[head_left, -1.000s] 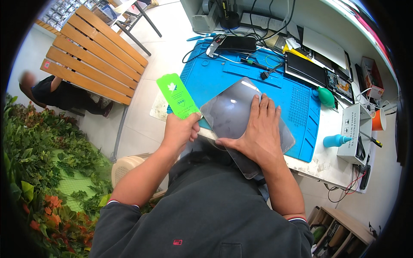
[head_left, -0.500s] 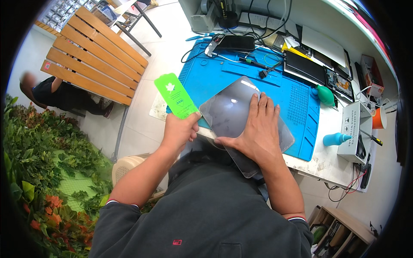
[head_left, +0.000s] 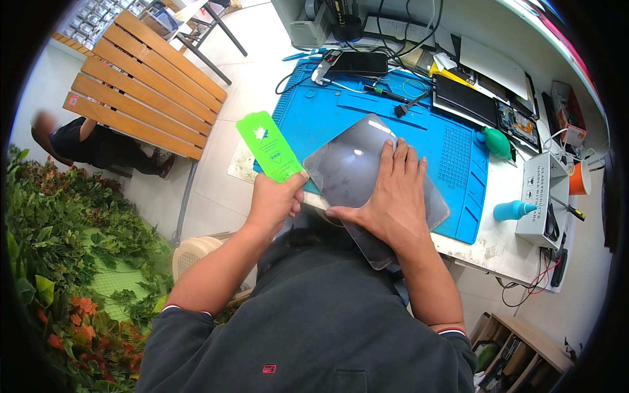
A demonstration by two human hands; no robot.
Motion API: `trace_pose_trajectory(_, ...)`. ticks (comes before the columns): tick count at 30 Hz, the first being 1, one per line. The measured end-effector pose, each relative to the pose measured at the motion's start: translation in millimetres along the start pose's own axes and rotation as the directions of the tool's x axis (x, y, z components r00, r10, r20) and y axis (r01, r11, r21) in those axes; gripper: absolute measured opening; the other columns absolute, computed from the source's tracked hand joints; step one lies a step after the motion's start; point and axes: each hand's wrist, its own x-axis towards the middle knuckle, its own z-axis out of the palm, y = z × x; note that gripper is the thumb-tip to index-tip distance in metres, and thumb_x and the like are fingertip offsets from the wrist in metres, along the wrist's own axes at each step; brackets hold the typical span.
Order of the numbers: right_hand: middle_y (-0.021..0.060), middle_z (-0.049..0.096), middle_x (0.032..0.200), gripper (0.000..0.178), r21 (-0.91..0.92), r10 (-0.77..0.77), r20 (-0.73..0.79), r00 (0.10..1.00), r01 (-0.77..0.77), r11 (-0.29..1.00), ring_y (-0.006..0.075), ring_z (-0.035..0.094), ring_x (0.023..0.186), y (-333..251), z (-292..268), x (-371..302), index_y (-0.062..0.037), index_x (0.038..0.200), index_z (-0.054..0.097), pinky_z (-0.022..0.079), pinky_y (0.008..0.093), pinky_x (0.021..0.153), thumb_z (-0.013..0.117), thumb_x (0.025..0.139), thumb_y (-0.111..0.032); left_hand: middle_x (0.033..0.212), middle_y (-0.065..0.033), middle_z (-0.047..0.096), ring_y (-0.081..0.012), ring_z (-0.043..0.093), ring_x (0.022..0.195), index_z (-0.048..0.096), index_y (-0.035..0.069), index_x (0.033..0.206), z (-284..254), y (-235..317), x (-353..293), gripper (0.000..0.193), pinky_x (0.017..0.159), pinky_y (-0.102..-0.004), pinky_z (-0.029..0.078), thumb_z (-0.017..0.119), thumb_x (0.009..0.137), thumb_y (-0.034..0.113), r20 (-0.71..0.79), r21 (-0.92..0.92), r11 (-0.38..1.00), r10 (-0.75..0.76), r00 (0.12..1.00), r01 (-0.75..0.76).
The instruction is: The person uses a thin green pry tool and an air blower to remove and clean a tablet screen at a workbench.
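My left hand [head_left: 276,200] is closed round the lower end of a bright green flat card [head_left: 267,145] with a white leaf mark, thumb on top. The card points up and away, just left of a dark glossy tablet [head_left: 342,156]. On the tablet my right hand [head_left: 396,200] lies flat, fingers stretched toward its far edge and thumb out to the left. The tablet sits at a slant on a blue work mat [head_left: 452,183], its near corner jutting past the table's front edge toward my lap. Part of its surface is hidden under my right hand.
Along the mat's back lie a black phone [head_left: 357,63], cables and a black tablet [head_left: 464,101]. To the right stand a green air blower [head_left: 496,143], a light blue bottle [head_left: 514,210] and a white box [head_left: 534,196]. Beyond a slatted wooden bench [head_left: 147,85], a person [head_left: 98,144] is at left.
The green card has shifted very slightly in my left hand, and the light on it differs. My right hand and the tablet are almost unchanged.
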Motion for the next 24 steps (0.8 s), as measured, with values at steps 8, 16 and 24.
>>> trace_pose_trajectory(8,0.0406,0.037,0.168,0.156,0.004,0.000,-0.003,1.000,0.000,1.000,0.0526,0.034,0.160,-0.4,-0.7,0.3,0.0202,0.162,0.035,0.023,0.0682,0.133,0.093,0.061,-0.082,0.064,-0.0007,0.063,-0.0093,0.054,0.045,0.072,0.006,0.091,4.3,-4.4,-5.3,0.014,0.039,-0.0263,0.039,0.080,0.100,0.013,-0.002,-0.047,0.999,-0.008,1.000,0.008)
trace_pose_trajectory(16,0.0398,0.038,0.168,0.154,-0.006,0.002,-0.011,1.000,-0.002,1.000,0.0521,0.034,0.160,-0.4,0.0,0.4,0.0198,0.162,0.035,0.024,0.0683,0.132,0.094,0.061,-0.081,0.063,0.0000,0.062,-0.0088,0.054,0.045,0.070,0.007,0.089,7.3,-5.8,-9.4,0.017,0.040,-0.0260,0.038,0.081,0.101,0.014,0.002,-0.074,0.997,-0.025,1.000,0.025)
trace_pose_trajectory(24,0.0394,0.038,0.167,0.155,0.007,-0.008,-0.022,1.000,0.008,1.000,0.0520,0.034,0.160,1.7,0.4,-1.0,0.0195,0.162,0.034,0.024,0.0685,0.132,0.093,0.061,-0.082,0.063,0.0004,0.061,-0.0084,0.053,0.045,0.069,0.008,0.089,10.4,-8.1,-15.4,0.017,0.039,-0.0260,0.036,0.080,0.102,0.013,0.010,-0.099,0.994,-0.036,0.999,0.037)
